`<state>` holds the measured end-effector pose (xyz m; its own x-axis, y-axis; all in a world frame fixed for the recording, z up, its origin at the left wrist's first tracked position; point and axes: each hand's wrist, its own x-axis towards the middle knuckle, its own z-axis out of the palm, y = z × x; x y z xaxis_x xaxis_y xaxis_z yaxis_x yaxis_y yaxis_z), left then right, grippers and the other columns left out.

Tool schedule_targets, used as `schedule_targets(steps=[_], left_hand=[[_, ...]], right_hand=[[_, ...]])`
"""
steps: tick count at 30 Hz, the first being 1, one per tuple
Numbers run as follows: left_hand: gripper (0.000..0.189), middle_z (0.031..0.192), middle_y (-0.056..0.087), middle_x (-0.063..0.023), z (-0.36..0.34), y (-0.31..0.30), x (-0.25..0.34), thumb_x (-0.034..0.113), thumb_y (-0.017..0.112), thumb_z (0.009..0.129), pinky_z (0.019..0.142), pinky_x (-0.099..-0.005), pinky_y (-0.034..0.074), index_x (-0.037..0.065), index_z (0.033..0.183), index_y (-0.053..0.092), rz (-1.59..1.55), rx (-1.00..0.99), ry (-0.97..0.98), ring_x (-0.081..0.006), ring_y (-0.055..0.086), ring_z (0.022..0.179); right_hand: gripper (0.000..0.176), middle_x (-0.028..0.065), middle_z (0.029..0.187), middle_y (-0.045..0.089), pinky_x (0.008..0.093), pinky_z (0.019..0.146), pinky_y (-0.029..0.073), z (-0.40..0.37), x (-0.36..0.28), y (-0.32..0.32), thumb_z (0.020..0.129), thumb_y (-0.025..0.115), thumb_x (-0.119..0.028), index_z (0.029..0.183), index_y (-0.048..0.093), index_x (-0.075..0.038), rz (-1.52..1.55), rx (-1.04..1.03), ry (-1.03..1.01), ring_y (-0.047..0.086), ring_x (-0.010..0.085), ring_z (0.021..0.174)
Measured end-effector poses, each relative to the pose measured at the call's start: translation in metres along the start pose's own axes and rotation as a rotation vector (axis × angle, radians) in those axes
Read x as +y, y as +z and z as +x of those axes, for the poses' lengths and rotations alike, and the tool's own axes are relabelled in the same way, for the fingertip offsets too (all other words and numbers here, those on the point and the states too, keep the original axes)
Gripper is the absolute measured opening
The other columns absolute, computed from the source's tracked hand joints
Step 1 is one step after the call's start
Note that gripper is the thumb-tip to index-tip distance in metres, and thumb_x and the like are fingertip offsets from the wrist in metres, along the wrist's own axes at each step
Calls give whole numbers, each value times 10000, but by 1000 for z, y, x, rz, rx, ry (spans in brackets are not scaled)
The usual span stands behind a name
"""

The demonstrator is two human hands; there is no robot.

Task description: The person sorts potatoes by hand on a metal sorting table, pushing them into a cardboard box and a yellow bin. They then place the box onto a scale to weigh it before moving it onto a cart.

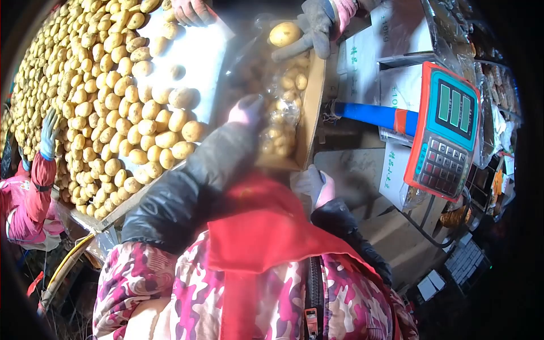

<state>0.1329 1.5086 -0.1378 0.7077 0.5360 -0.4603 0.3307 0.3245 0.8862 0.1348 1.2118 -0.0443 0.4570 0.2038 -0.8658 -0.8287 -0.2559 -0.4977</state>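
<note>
An open cardboard box (313, 107) lined with clear plastic stands before me, with potatoes (279, 133) inside it. My left hand (247, 109), gloved and blurred, reaches over the box's left side; its fingers do not show clearly. At the near right corner of the box, my gloved right hand (315, 186) is closed on the cardboard. Across from me, another person's grey-gloved hand (313, 31) is over the far end of the box, beside a large potato (285, 34). That person's other gloved hand (192, 11) rests at the far edge of the white sorting surface (195, 62).
Loose potatoes (107, 85) cover the table on the left, bordered by a wooden edge (136, 195). A scale display (447, 127) on a blue post (371, 113) stands right, by white cartons (391, 85). A co-worker's gloved hand (49, 136) touches potatoes at far left.
</note>
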Motion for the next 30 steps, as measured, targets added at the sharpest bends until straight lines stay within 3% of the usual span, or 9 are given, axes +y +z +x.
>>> schedule_targets(steps=[1, 3, 6, 15, 18, 20, 22, 27, 30], left_hand=[[296, 994, 702, -82, 15, 11, 13, 206, 695, 970, 676, -370, 566, 70, 1223, 622, -45, 80, -107, -207, 686, 831], [385, 1051, 724, -137, 29, 35, 80, 263, 712, 921, 807, -392, 561, 56, 1242, 657, 541, 251, -59, -287, 701, 942], [475, 1112, 744, -184, 62, 49, 112, 316, 725, 880, 940, -409, 555, 42, 1266, 686, 971, 299, -97, -357, 715, 1056], [451, 1156, 727, -107, 92, 37, 99, 282, 694, 950, 957, -365, 539, 39, 1323, 628, 1186, 154, -87, -260, 698, 1074], [443, 1171, 722, -81, 65, 35, 101, 271, 683, 973, 962, -350, 533, 38, 1342, 608, 816, 112, -5, -228, 693, 1080], [435, 1185, 713, -68, 38, 33, 109, 289, 704, 969, 928, -340, 541, 22, 1304, 631, 156, -111, -103, -211, 692, 1039], [430, 1171, 706, -97, 4, 27, 107, 288, 707, 974, 808, -337, 566, 46, 1319, 619, -701, -422, -196, -227, 698, 940], [551, 1178, 690, -150, -64, 21, 137, 510, 614, 997, 689, -373, 565, 71, 1328, 603, -854, -440, -437, -260, 699, 852], [600, 1182, 689, -166, -80, 17, 127, 583, 573, 1002, 660, -397, 566, 82, 1331, 602, -745, -424, -330, -271, 704, 842]], right_hand=[[471, 180, 917, 720, 390, 716, 596, 11, 12, -7, 1064, 566, -404, 1045, 661, 57, 212, -100, 42, 723, 291, 768], [441, 175, 933, 707, 399, 720, 596, 36, 47, -30, 1053, 598, -356, 1071, 652, 81, 633, -302, 126, 708, 266, 770], [398, 185, 1015, 721, 402, 767, 610, -11, 9, -7, 1062, 584, -316, 1118, 665, 70, -110, -77, -92, 741, 300, 835], [396, 236, 1029, 709, 460, 795, 619, -20, 23, -53, 1073, 511, -255, 1160, 637, 110, 210, 53, 94, 734, 375, 866], [403, 192, 977, 721, 400, 770, 597, -30, 1, -34, 1055, 564, -297, 1134, 653, 88, 59, 46, -61, 720, 290, 823], [334, 148, 945, 735, 363, 758, 584, -12, -7, -34, 1057, 593, -266, 1110, 675, 54, 296, -80, -46, 710, 225, 799], [287, 147, 959, 742, 354, 761, 580, -9, -30, -21, 1059, 600, -231, 1110, 683, 40, 242, -86, -134, 712, 214, 809], [233, 130, 1040, 752, 327, 837, 568, -31, -106, 39, 1048, 636, -173, 1164, 685, 23, -74, 28, -568, 717, 190, 905], [270, 125, 1105, 748, 322, 901, 556, -35, -132, 68, 1030, 671, -168, 1219, 671, 25, -170, -1, -795, 710, 187, 992]])
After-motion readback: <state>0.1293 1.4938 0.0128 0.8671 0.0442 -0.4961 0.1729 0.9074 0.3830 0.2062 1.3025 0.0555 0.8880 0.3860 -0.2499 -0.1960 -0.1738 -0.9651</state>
